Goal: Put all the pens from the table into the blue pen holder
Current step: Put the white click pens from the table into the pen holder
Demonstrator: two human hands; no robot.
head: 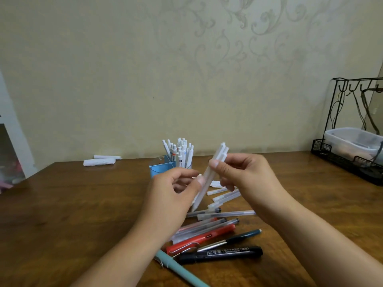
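Blue plastic pen holder (157, 169), frame centre, already bristles with white click pens (179, 153). Left hand (176, 195) and right hand (246, 179) both pinch a small bundle of white pens (209, 177) just before it. Roughly a dozen loose pens (217, 230) remain lower centre. Black wire rack (339, 146) stands far right.
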